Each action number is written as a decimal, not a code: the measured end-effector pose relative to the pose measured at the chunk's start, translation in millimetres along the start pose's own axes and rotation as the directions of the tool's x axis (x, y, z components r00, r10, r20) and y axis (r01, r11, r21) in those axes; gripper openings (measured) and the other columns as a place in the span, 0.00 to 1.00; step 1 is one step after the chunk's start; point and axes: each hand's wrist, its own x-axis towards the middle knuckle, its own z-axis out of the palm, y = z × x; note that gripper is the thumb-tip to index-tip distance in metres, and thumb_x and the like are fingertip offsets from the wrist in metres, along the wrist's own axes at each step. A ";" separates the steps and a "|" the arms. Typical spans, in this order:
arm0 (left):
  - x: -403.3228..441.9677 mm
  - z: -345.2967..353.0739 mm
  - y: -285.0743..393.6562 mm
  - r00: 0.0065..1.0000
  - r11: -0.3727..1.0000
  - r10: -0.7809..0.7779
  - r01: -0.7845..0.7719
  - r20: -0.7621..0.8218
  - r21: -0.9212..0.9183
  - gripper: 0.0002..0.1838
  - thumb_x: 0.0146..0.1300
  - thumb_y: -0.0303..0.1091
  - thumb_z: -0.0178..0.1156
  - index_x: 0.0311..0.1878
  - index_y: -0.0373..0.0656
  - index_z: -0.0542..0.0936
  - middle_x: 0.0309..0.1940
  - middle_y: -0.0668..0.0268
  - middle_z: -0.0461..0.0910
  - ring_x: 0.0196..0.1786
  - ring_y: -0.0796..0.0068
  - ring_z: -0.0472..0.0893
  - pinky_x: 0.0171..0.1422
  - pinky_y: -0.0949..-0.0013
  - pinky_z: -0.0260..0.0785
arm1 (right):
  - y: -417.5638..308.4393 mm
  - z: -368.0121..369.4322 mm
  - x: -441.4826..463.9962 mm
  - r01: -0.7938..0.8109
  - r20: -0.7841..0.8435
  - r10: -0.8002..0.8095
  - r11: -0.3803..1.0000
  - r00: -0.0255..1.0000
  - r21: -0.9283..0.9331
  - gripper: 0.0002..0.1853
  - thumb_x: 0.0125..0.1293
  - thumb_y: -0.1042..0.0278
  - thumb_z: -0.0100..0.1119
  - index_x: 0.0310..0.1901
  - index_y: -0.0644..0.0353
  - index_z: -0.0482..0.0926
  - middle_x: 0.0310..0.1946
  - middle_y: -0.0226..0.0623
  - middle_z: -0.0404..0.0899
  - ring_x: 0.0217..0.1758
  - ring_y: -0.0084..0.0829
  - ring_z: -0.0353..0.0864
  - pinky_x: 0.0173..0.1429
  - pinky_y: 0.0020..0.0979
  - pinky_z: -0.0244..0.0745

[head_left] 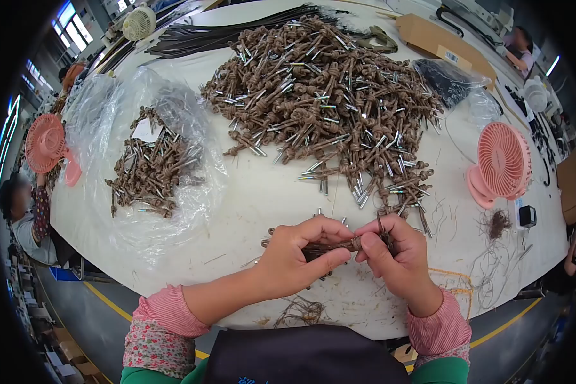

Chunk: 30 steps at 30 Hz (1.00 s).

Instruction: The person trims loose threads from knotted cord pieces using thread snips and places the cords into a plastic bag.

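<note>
My left hand [294, 256] is closed round a brown knotted cord [333, 247], holding it level just above the table's front. My right hand [397, 253] pinches the knot at the cord's right end between thumb and forefinger. A thin dark pointed thing [380, 223] rises from the right-hand fingers; its kind is hard to make out. Several more knotted cords lie partly hidden behind my left hand. Beyond both hands spreads a big heap of brown knotted cords with silvery tips [326, 96].
At the left, a clear plastic bag [198, 185] holds a smaller pile of cords [150, 173]. Pink fans [502, 157] stand at both sides. Loose thread scraps [301, 310] lie near the front edge. Black strips [217, 37] and a cardboard box [445, 41] are at the back. Other people sit at both sides.
</note>
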 end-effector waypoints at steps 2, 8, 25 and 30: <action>-0.1 -4.1 3.6 1.000 0.995 -0.001 0.002 -0.007 0.101 0.09 0.64 0.26 0.62 0.46 0.36 0.80 0.37 0.65 0.84 0.35 0.82 0.81 0.38 0.76 0.74 | 6.5 2.5 0.5 0.081 -0.002 -0.082 0.995 0.997 -0.049 0.07 0.70 0.71 0.56 0.43 0.65 0.75 0.26 0.33 0.79 0.23 0.14 0.75 0.26 0.16 0.68; 5.8 -8.1 -2.6 0.896 0.719 0.437 -0.403 0.082 0.566 0.07 0.57 0.22 0.65 0.39 0.38 0.82 0.34 0.61 0.83 0.35 0.65 0.83 0.41 0.70 0.75 | 6.1 3.0 -4.3 0.189 0.014 -0.195 0.929 0.981 -0.319 0.08 0.61 0.73 0.65 0.40 0.61 0.76 0.25 0.29 0.81 0.26 0.14 0.77 0.30 0.19 0.71; 4.8 -5.5 -1.5 0.968 0.853 0.251 -0.223 0.002 0.471 0.08 0.60 0.23 0.63 0.42 0.40 0.77 0.34 0.63 0.83 0.32 0.71 0.83 0.40 0.73 0.74 | -6.6 -5.3 3.7 -0.062 0.011 0.062 0.996 0.998 0.061 0.06 0.70 0.72 0.56 0.42 0.66 0.76 0.30 0.32 0.80 0.29 0.17 0.78 0.32 0.19 0.72; 5.9 -3.8 -4.7 0.877 0.710 0.480 -0.388 0.000 0.588 0.12 0.54 0.22 0.67 0.42 0.40 0.80 0.35 0.63 0.82 0.36 0.64 0.81 0.39 0.68 0.75 | 4.6 -6.3 1.5 -0.024 -0.033 0.021 0.993 0.999 -0.117 0.06 0.62 0.76 0.62 0.40 0.64 0.77 0.31 0.30 0.80 0.31 0.16 0.78 0.33 0.20 0.72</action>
